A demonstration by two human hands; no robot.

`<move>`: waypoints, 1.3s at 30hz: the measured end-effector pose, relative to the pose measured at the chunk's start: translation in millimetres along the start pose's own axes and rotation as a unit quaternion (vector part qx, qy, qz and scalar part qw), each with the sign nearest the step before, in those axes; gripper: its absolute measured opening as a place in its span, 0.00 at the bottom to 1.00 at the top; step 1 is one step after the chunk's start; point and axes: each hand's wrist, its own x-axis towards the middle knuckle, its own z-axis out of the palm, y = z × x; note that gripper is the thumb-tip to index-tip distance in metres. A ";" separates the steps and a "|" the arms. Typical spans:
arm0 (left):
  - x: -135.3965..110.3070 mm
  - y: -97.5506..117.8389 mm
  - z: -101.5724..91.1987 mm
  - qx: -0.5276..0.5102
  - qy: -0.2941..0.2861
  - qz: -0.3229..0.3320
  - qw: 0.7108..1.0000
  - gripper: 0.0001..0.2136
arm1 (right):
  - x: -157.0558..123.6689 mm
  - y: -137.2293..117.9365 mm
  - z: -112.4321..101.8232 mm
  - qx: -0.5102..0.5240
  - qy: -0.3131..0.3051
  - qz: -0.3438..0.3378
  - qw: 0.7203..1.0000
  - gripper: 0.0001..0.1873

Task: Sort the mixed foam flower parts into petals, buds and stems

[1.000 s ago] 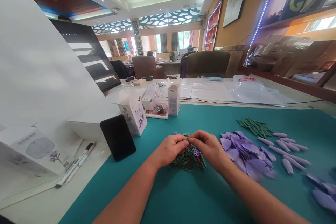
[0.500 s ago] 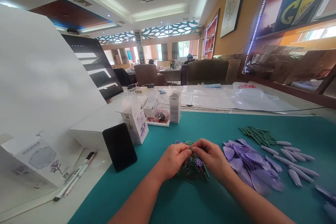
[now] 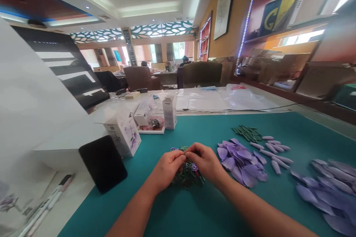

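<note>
My left hand [image 3: 168,167] and my right hand [image 3: 204,161] meet fingertip to fingertip above a pile of small green plastic parts [image 3: 187,179]. Both are closed in a pinch. Whatever sits between the fingertips is too small and too covered to name. A few purple ring-like pieces [image 3: 172,149] show at the pile's far left, and more purple shows beside my right fingers. To the right of my right hand lies a heap of purple petals [image 3: 241,161]. Part of the green pile is hidden under my hands.
Green sticks [image 3: 247,133] and pale lilac tapered pieces [image 3: 275,152] lie beyond the petals; more petals [image 3: 328,196] are at far right. On the left stand a black tablet [image 3: 102,164], a printed box [image 3: 125,135] and a narrow box [image 3: 169,113]. Pens [image 3: 46,205] lie lower left.
My view has turned to the right, so the scene sits further left and more petals show at right. My hands keep their pinch over the green pile.
</note>
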 end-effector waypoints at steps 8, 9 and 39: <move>2.5 -3.2 0.8 -0.025 -0.022 -0.016 0.999 0.19 | 0.1 -32.3 -31.3 -0.131 -0.041 -0.022 0.990 0.10; 2.5 -3.8 0.7 -0.021 -0.021 -0.018 0.999 0.19 | 3.6 -32.7 -40.8 -0.150 -0.029 -0.024 0.988 0.11; 1.8 -1.8 -5.5 0.019 0.001 -0.035 0.999 0.19 | 88.0 65.1 -202.5 -0.585 0.088 0.279 0.756 0.15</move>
